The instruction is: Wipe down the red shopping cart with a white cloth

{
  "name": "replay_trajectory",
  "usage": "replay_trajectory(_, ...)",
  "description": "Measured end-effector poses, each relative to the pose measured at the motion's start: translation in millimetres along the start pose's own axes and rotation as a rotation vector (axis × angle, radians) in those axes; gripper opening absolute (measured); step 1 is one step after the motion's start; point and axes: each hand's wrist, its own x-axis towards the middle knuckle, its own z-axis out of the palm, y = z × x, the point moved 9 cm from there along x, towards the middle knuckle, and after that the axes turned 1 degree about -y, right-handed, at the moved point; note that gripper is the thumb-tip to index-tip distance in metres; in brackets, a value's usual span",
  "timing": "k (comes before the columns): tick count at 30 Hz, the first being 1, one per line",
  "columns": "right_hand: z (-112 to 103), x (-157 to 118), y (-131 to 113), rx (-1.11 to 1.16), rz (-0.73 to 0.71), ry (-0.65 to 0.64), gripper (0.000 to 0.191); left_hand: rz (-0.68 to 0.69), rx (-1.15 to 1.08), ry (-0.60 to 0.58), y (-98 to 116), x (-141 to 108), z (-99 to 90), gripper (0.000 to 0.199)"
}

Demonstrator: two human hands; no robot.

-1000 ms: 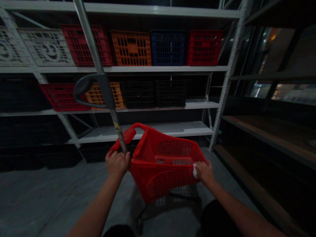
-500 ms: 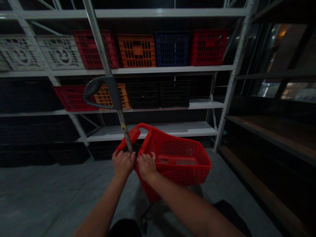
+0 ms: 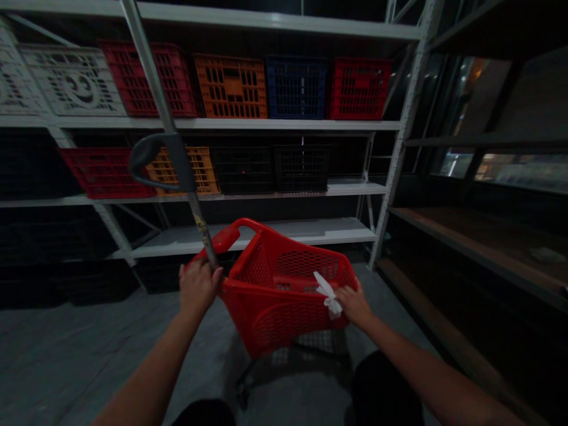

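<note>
A red plastic shopping cart with mesh sides stands before me, its basket turned to the right. My left hand is closed round its red handle, at the foot of a metal pole that rises from there and carries a grey loop grip. At the basket's front near corner is my right hand, its fingers curled against the rim. A thin, crumpled white piece sticks out at these fingertips and hangs over the rim. Whether it is tissue or plastic I cannot make out.
White metal shelving stands behind the cart with several crates, among them an orange crate and a blue crate. Dark shelves line the right side. Grey concrete floor lies below.
My right hand has moved right, from beside the handle to the basket's front corner. The white piece has come into sight there. My left hand stays on the handle; the view has shifted slightly.
</note>
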Motion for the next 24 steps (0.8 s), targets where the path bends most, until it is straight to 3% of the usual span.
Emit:
replay_trajectory(3,-6.5,-9.5,25.6,0.002,0.074,0.015,0.037,-0.200,-0.071,0.203,-0.6,-20.1,-22.4,0.057)
replay_trajectory(5,-12.3,-11.0,36.0,0.003,0.186,0.065,0.043,-0.183,-0.130,0.246,19.3,-36.9,-26.6,0.058)
replay_trajectory(8,-9.5,-3.6,21.0,0.004,0.236,0.079,0.047,0.008,-0.220,0.094,75.5,-55.0,-6.1,0.047)
replay_trajectory(12,12.3,22.1,-40.8,0.058,0.133,0.005,0.037,0.247,-0.278,-0.223,159.4,-72.9,41.6,0.032)
replay_trajectory(14,18.2,34.7,-66.1,0.083,0.117,0.011,0.034,0.277,-0.260,-0.296,184.5,-77.3,56.5,0.029)
replay_trajectory(17,21.6,42.5,-85.0,0.117,0.034,0.018,0.037,0.284,-0.203,-0.304,196.1,-79.3,62.6,0.028)
replay_trajectory(19,21.4,33.8,-81.7,0.141,-0.062,0.020,0.043,0.307,-0.174,-0.293,193.2,-80.2,60.9,0.028)
replay_trajectory(24,20.6,-23.5,-25.1,0.203,-0.149,-0.039,0.046,0.329,-0.149,-0.297,171.6,-79.6,59.4,0.027)
